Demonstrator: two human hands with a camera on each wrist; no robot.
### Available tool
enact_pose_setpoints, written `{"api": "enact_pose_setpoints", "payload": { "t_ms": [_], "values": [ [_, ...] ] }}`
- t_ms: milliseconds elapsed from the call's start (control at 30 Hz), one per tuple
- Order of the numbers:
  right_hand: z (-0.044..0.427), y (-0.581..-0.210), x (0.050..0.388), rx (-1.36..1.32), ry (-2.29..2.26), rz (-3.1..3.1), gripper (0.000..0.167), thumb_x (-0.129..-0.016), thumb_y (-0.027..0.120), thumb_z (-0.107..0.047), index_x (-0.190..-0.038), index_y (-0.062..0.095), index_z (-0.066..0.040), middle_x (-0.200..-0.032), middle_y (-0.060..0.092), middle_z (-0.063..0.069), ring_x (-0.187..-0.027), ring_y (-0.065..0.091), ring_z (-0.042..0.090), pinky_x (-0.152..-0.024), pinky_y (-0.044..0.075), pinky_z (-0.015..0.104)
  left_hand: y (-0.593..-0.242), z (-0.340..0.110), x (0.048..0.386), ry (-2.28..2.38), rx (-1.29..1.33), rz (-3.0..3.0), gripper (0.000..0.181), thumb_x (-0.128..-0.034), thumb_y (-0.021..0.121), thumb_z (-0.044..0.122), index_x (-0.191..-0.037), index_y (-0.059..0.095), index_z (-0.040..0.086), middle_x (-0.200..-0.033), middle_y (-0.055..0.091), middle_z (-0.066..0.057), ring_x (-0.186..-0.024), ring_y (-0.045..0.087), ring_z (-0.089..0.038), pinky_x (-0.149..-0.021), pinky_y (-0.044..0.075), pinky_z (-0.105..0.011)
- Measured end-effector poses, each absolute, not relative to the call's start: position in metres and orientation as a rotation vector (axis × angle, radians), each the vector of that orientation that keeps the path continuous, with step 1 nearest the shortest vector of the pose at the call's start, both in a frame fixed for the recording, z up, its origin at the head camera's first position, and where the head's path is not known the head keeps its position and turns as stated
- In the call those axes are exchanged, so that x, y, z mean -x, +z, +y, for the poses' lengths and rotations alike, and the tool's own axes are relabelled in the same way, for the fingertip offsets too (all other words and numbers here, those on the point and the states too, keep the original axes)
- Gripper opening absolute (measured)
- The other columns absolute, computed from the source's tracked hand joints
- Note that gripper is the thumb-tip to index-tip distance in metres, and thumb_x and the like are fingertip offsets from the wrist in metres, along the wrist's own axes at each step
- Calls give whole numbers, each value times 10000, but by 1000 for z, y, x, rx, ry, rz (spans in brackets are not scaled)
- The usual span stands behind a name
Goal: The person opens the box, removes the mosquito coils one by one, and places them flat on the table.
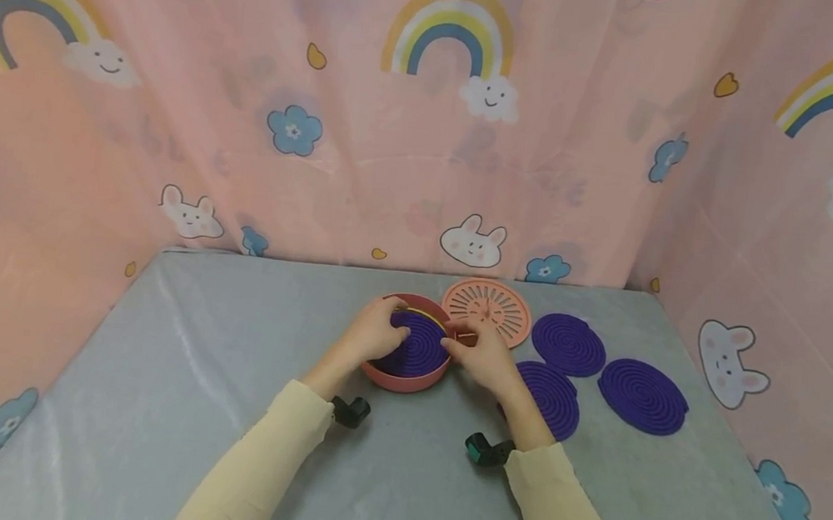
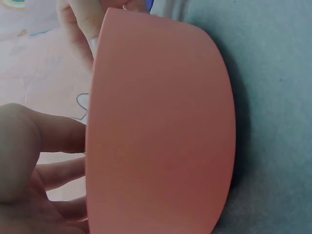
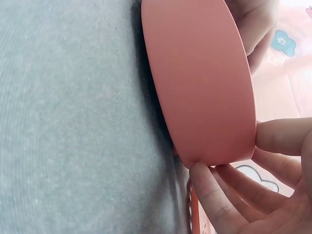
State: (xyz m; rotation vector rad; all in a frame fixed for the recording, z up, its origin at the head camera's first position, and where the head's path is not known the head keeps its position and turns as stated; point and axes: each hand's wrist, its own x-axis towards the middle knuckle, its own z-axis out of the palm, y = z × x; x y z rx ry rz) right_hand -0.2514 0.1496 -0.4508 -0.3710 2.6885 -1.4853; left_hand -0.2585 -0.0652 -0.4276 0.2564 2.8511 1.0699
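A round pink mosquito-coil dish (image 1: 403, 384) stands on the table, a purple mosquito coil (image 1: 421, 356) lying inside its rim. My left hand (image 1: 368, 332) reaches over the dish's left side and pinches the coil's edge; the dish wall (image 2: 161, 122) hides its fingertips in the left wrist view. At the opposite side my right hand (image 1: 486, 359) holds the dish, thumb at the rim and fingers against the outer wall (image 3: 200, 83). A thin yellow arc (image 1: 432, 317) shows along the coil's far edge.
A slotted pink lid (image 1: 504, 323) lies behind the right hand. Three more purple coils lie to the right: one farther back (image 1: 569, 344), one at the far right (image 1: 644, 397), and one (image 1: 554, 399) partly under the right forearm. A patterned pink curtain (image 1: 349, 178) surrounds the grey table (image 1: 184, 405).
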Motion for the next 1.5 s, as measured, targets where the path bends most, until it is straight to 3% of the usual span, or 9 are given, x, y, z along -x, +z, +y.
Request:
{"api": "enact_pose_setpoints", "payload": {
  "t_ms": [233,700,1100,1333,1500],
  "values": [
    [149,-450,251,369,-1497,2670,339,-957,718,-149,-1276,675,-43,-1261,668,150,-1119,650,326,-880,581,446,-425,-72,258,1361,-201,2752,409,-952,683,86,-1353,614,51,-1332,549,-229,-1254,539,-400,-1001,502,-561],
    [150,-449,251,355,-1493,2666,335,-961,711,-147,-1276,670,-38,-1268,663,156,-1132,648,329,-882,579,449,-422,-80,258,1588,-91,2529,458,-957,689,89,-1405,598,86,-1425,561,-209,-1356,487,-388,-1089,438,-552],
    [150,-449,251,380,-1515,2661,323,-956,713,-124,-1260,679,-23,-1256,666,169,-1107,659,329,-853,592,423,-424,-84,254,1620,-39,2587,375,-948,720,105,-1317,656,80,-1268,671,-165,-1177,639,-313,-956,556,-471],
    [150,-450,252,387,-1507,2658,325,-958,715,-129,-1262,679,-21,-1220,687,157,-1095,667,314,-875,582,432,-427,-91,253,1634,-56,2581,359,-950,725,133,-1287,648,36,-1223,693,-191,-991,714,-251,-838,599,-415],
    [151,-451,252,388,-1506,2663,329,-957,719,-130,-1264,677,-20,-1216,688,154,-1091,668,309,-874,583,434,-425,-94,250,1650,-64,2590,353,-949,725,122,-1285,654,42,-1218,699,-184,-980,717,-249,-833,600,-407]
  ]
}}
